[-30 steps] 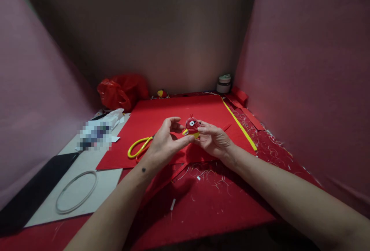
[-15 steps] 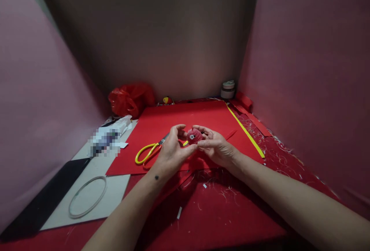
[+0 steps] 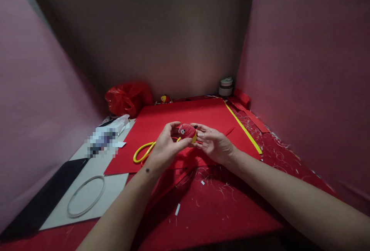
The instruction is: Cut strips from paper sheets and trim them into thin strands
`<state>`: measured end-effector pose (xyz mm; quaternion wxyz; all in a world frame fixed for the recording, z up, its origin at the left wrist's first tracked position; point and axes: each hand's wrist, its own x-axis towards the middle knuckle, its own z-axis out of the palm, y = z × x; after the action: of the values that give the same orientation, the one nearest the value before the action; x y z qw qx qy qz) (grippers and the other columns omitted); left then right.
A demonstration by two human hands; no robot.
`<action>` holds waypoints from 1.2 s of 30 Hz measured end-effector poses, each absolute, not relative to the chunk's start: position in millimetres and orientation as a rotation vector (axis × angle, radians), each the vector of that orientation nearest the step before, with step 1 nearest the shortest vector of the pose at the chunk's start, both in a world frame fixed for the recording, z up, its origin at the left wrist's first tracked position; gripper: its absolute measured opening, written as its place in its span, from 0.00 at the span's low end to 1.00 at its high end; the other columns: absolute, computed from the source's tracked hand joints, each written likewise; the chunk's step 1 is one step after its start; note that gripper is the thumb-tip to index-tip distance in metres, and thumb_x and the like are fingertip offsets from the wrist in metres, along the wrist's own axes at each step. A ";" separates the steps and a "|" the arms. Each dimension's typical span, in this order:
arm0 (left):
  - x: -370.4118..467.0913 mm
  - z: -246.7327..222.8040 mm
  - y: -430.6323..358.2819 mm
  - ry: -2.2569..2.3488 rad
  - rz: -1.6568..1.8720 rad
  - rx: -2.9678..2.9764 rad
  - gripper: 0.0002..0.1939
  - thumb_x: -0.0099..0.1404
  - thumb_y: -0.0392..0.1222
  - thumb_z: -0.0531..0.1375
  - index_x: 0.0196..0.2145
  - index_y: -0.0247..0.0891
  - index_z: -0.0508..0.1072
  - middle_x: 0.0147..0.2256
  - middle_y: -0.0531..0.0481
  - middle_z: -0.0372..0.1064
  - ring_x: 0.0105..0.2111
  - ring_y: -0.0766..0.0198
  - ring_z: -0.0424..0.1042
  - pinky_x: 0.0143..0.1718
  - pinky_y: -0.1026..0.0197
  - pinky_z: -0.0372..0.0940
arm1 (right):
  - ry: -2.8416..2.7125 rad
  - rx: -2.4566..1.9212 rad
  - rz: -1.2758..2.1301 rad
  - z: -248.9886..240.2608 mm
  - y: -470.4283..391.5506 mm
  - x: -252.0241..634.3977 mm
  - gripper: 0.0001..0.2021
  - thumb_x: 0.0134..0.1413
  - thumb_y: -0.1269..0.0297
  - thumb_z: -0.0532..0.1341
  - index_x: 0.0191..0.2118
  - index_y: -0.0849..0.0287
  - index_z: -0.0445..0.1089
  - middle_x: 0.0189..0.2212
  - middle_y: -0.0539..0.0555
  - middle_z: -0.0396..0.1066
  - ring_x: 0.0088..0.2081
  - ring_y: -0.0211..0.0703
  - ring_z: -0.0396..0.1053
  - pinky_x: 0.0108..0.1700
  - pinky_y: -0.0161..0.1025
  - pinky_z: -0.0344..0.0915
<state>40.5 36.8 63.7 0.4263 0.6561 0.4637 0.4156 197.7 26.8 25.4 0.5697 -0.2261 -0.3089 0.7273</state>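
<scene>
Red-and-yellow ribbed, rounded figure (image 3: 186,131) tipped toward ten o'clock, its base (image 3: 194,136) seemingly accessible; left hand (image 3: 165,142) pinched it, right hand (image 3: 214,144) grip unclear.

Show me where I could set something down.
Best: the far part of the red sheet, between bag and yellow strip. Smaller: the board right of the ring. Crowded: mid-sheet, with scissors, left hand, right hand and toy; right of the strip, offcuts.

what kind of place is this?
Probably a small handicraft workspace: there's a red ribbed sheet, yellow-handled scissors lying on it, and a small red-and-yellow bird-like figure held in the left hand.
</scene>
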 end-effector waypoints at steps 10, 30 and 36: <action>19.8 66.1 49.2 0.806 0.937 1.256 0.11 0.54 0.38 0.63 0.37 0.35 0.71 0.35 0.49 0.68 0.33 0.69 0.68 0.33 0.67 0.63 | -0.773 -0.531 1.792 19.7 30.3 201.9 0.15 0.37 0.70 0.63 0.38 0.59 0.70 0.32 0.55 0.73 0.33 0.45 0.70 0.45 0.47 0.64; 33.7 99.2 275.0 1.806 1.334 1.932 0.33 0.49 0.44 0.64 0.49 0.27 0.60 0.42 0.39 0.67 0.41 0.58 0.69 0.42 0.58 0.63 | -1.760 -0.960 0.486 -2.7 20.5 216.6 0.10 0.48 0.77 0.54 0.37 0.59 0.67 0.30 0.55 0.68 0.34 0.44 0.66 0.36 0.42 0.64; 52.7 53.3 321.9 1.937 1.250 1.975 0.31 0.50 0.47 0.63 0.49 0.32 0.60 0.46 0.37 0.65 0.51 0.50 0.61 0.48 0.53 0.58 | -1.741 -1.030 0.521 -2.8 24.0 217.3 0.11 0.47 0.77 0.54 0.36 0.58 0.67 0.28 0.54 0.67 0.30 0.43 0.64 0.33 0.42 0.63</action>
<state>52.7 321.9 53.3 0.0531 0.6498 0.6371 0.4112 217.3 24.0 -2.8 0.5024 -0.4265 -0.7206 0.2156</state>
